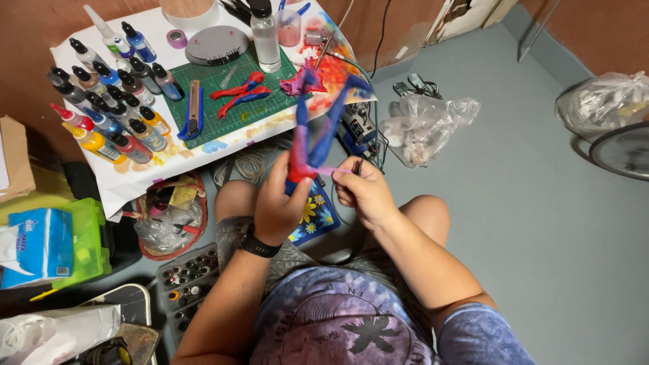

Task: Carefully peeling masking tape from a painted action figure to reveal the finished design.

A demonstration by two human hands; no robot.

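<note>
Both hands work on our red-and-blue figure (312, 135) before the cutting mat (233, 94): left hand (280, 203) grips it, right hand (365, 189) pinches a thin tool.

the room is lit evenly and brightly from above. soft shadows are seen under the low table (135, 186). edges are bent by the wide lens. slight blur is seen throughout.
</note>
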